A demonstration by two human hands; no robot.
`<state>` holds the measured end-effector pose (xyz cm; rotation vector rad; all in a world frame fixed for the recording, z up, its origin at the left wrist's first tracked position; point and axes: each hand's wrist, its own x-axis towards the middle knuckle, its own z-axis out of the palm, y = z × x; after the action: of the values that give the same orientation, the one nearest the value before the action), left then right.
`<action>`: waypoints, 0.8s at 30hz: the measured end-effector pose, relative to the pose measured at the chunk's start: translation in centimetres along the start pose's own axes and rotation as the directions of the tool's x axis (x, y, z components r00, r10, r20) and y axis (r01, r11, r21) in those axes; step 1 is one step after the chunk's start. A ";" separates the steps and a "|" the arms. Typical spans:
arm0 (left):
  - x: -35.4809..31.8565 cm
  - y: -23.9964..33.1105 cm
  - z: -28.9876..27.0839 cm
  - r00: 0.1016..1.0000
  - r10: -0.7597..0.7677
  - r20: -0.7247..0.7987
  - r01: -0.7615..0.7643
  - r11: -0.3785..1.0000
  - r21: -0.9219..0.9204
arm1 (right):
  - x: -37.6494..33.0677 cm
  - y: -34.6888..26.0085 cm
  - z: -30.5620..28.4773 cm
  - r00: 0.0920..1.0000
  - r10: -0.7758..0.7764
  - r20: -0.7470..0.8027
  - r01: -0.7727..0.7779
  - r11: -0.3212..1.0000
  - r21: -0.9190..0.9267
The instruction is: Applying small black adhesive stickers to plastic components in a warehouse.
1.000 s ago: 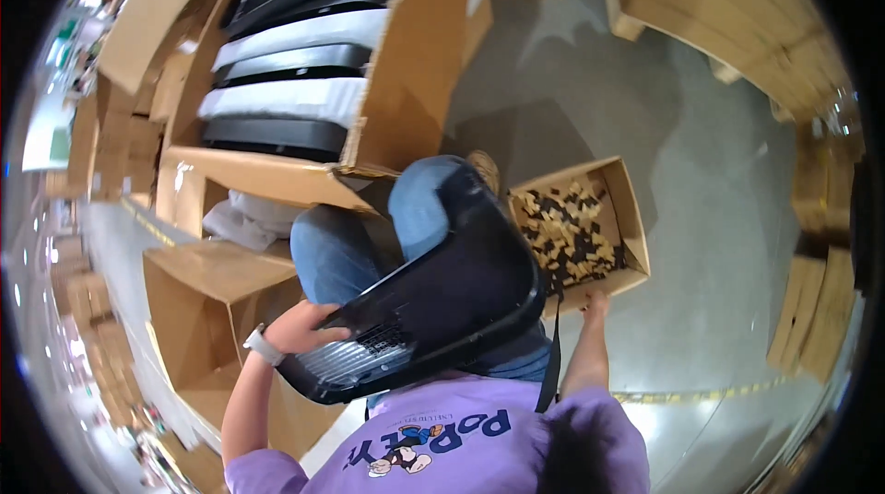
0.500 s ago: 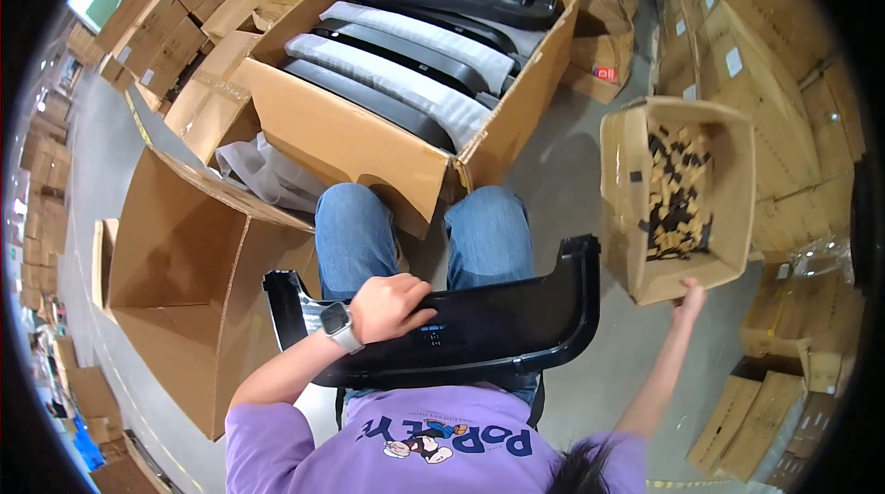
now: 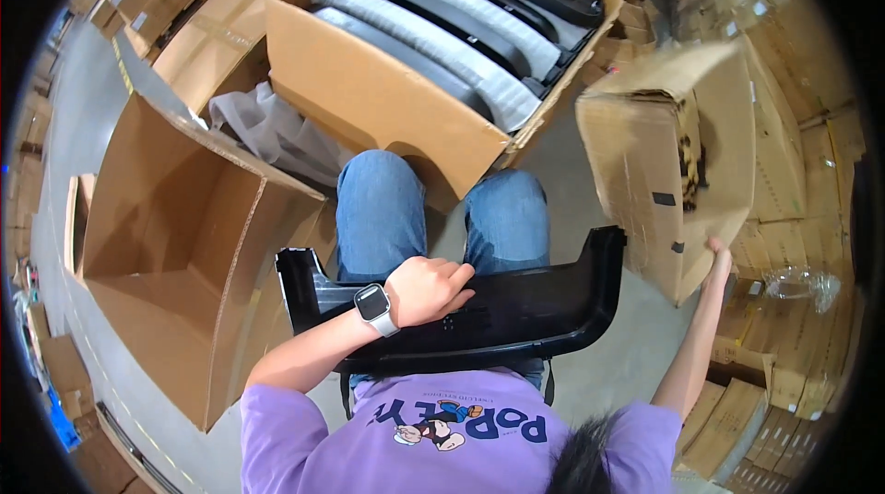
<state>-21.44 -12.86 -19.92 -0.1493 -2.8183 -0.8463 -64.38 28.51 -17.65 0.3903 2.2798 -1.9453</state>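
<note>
A glossy black plastic panel (image 3: pixel 516 310) with upturned ends lies across my lap. My left hand (image 3: pixel 429 291), with a watch on its wrist, rests over the panel near its upper edge. Its fingers are curled closed, and whatever they may hold is hidden. Out to the right, my right hand (image 3: pixel 719 252) grips the near edge of a small cardboard box (image 3: pixel 636 171). That box is tipped on its side and blurred by motion. Small black and tan pieces (image 3: pixel 690 158) show inside, mostly hidden by the box wall.
Ahead of my knees, a big open carton (image 3: pixel 378 98) holds several black panels, some in white foam wrap (image 3: pixel 433 52). An open carton (image 3: pixel 157 254) stands at left beside crumpled white wrapping (image 3: pixel 272 130). Stacked cartons (image 3: pixel 793 24) line the right side.
My right hand has tilted the small box, so its side wall now faces me and fewer pieces show. The view has shifted. My left hand stays closed over the panel.
</note>
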 end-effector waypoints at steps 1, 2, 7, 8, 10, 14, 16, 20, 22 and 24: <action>-0.1 -0.1 0.0 1.000 -0.004 0.015 0.004 1.000 -0.009 | -0.9 2.0 -1.1 0.999 0.043 -0.032 -0.040 0.994 0.105; 0.1 -0.1 0.0 1.000 -0.014 0.017 0.014 1.000 -0.012 | -0.9 3.9 -1.6 0.997 0.059 -0.045 -0.055 0.993 0.102; 0.6 -0.2 -0.3 0.999 -0.044 0.015 0.045 0.998 -0.047 | -3.1 16.4 -4.3 0.946 0.072 -0.317 -0.070 0.997 0.018; 0.5 -0.1 -0.6 0.998 -0.065 0.020 0.066 0.997 -0.034 | -3.3 19.8 -3.6 0.959 0.067 -0.277 -0.085 0.995 -0.054; 0.8 0.2 -0.8 0.994 -0.094 0.055 0.094 0.996 -0.001 | -5.0 24.3 -0.5 0.915 0.148 -0.375 -0.203 0.973 -0.112; 2.4 1.1 -0.4 0.984 -0.121 0.132 0.126 0.992 -0.030 | -8.3 32.7 2.3 0.873 0.318 -0.370 -0.353 0.935 -0.029; 3.4 1.3 -0.1 0.984 -0.114 0.138 0.124 0.990 -0.067 | -9.2 36.2 1.4 0.854 0.352 -0.384 -0.384 0.923 -0.007; 3.8 1.4 -0.3 0.953 -0.211 0.215 0.216 0.976 0.003 | -10.2 36.1 2.2 0.829 0.499 -0.253 -0.517 0.509 -0.689; 3.9 1.1 -0.2 0.951 -0.254 0.179 0.254 0.967 0.023 | -9.8 32.7 3.6 0.882 0.442 -0.165 -0.236 0.110 -0.966; 5.0 1.4 0.0 0.951 -0.242 0.194 0.240 0.970 0.035 | -8.1 32.1 4.7 0.996 0.020 -0.085 -0.087 0.171 -0.981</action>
<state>-26.12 -11.47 -18.10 0.1239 -3.0719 -0.9110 -48.23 27.44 -46.89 0.3007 2.8621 -0.0058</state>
